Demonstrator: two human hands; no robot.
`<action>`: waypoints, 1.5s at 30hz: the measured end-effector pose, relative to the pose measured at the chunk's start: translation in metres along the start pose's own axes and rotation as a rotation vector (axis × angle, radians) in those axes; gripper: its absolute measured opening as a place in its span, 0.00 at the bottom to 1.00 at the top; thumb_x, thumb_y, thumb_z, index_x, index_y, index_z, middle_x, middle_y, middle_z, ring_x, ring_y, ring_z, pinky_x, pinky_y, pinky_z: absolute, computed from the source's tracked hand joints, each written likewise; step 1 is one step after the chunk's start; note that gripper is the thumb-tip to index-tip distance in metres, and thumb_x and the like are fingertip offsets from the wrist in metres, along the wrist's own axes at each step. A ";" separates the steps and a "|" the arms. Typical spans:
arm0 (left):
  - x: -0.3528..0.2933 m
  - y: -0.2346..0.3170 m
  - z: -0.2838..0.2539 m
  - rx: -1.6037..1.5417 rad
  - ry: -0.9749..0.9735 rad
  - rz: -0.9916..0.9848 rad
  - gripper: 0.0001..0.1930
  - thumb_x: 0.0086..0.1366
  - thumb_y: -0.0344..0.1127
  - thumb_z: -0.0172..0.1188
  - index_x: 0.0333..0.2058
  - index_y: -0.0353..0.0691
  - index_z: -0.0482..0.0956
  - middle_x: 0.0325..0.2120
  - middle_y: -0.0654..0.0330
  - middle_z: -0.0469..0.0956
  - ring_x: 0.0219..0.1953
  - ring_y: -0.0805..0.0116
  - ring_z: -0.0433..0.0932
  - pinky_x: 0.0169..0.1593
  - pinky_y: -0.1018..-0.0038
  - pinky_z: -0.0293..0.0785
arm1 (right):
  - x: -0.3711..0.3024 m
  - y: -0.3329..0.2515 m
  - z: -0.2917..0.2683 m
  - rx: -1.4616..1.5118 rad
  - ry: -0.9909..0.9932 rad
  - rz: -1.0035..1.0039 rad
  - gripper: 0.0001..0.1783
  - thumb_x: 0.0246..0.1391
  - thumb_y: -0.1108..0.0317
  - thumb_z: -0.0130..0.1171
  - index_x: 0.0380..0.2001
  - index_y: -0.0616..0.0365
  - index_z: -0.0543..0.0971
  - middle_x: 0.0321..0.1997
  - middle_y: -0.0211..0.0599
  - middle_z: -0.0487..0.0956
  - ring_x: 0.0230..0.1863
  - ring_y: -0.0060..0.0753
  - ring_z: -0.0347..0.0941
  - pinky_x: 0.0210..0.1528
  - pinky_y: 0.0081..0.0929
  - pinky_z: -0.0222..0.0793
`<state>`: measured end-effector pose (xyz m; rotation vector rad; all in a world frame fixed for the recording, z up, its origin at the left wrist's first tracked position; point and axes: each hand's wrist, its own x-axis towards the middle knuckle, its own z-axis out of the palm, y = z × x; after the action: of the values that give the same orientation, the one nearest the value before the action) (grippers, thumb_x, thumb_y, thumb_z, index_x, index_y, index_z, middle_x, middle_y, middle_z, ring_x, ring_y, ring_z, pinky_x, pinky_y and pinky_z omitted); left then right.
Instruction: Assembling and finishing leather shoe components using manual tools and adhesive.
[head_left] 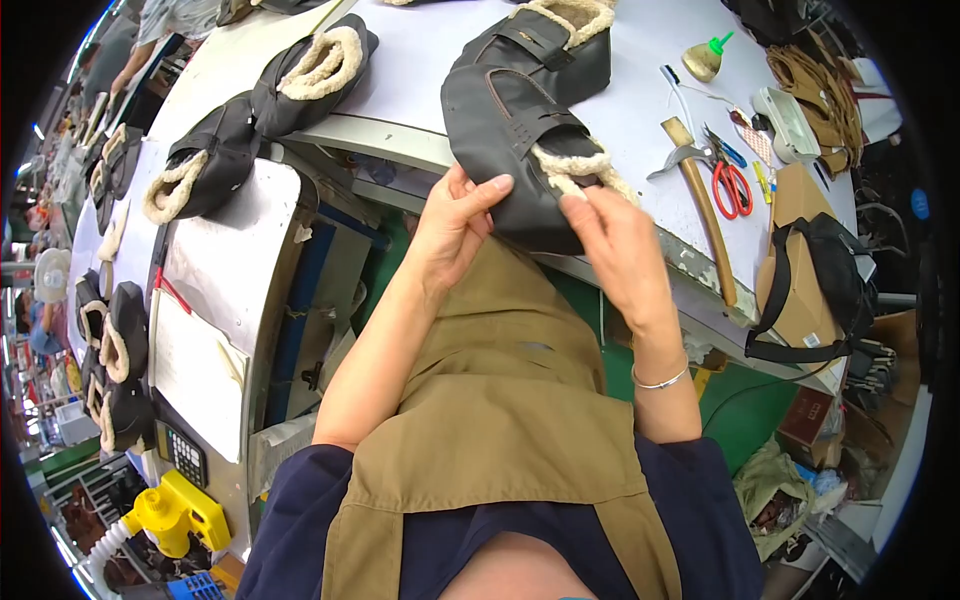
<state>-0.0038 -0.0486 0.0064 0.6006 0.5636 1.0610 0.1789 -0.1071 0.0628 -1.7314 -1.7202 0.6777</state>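
Note:
A black leather slipper (510,150) with a strap and cream fleece lining lies across the near edge of the white table, its heel toward me. My left hand (455,228) grips the slipper's left side, thumb on top and fingers curled at the edge. At the opening, my right hand (622,255) pinches the fleece lining (575,165) between thumb and fingers. Directly behind it lies a second black slipper (535,50), partly overlapped by the first.
To the right are a hammer (700,210), red-handled scissors (732,190), a green-tipped bottle (706,58) and a black bag (830,285). More slippers (215,150) line the left tables. A notebook (200,370), calculator (182,455) and yellow blower (175,515) sit at lower left.

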 end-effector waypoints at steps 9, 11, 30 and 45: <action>-0.001 -0.004 0.013 0.090 0.103 -0.010 0.23 0.53 0.24 0.69 0.47 0.31 0.73 0.43 0.56 0.79 0.44 0.68 0.78 0.52 0.71 0.73 | 0.001 -0.002 0.017 0.026 0.022 -0.099 0.17 0.55 0.60 0.62 0.33 0.65 0.72 0.29 0.48 0.75 0.26 0.50 0.70 0.31 0.40 0.64; 0.004 -0.009 0.009 0.120 0.181 0.037 0.23 0.52 0.24 0.69 0.46 0.32 0.73 0.42 0.56 0.80 0.43 0.68 0.79 0.52 0.71 0.73 | -0.001 0.000 0.020 0.025 0.034 -0.121 0.17 0.54 0.60 0.62 0.33 0.64 0.72 0.29 0.48 0.75 0.25 0.48 0.71 0.30 0.40 0.64; -0.007 0.003 0.004 0.076 0.047 -0.089 0.12 0.68 0.41 0.58 0.44 0.40 0.76 0.40 0.62 0.80 0.40 0.77 0.78 0.45 0.75 0.76 | 0.024 0.017 0.018 0.782 -0.351 0.236 0.14 0.58 0.60 0.63 0.34 0.62 0.76 0.30 0.23 0.72 0.33 0.14 0.64 0.34 0.19 0.63; -0.015 -0.001 0.007 0.366 0.174 0.091 0.15 0.56 0.24 0.68 0.42 0.37 0.76 0.32 0.64 0.80 0.34 0.80 0.76 0.43 0.83 0.72 | 0.035 0.016 0.034 0.789 -0.010 0.063 0.11 0.56 0.67 0.63 0.36 0.66 0.78 0.32 0.25 0.76 0.33 0.14 0.68 0.36 0.16 0.65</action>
<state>-0.0042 -0.0636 0.0130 0.8646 0.9004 1.1102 0.1670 -0.0694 0.0297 -1.2135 -1.1557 1.1928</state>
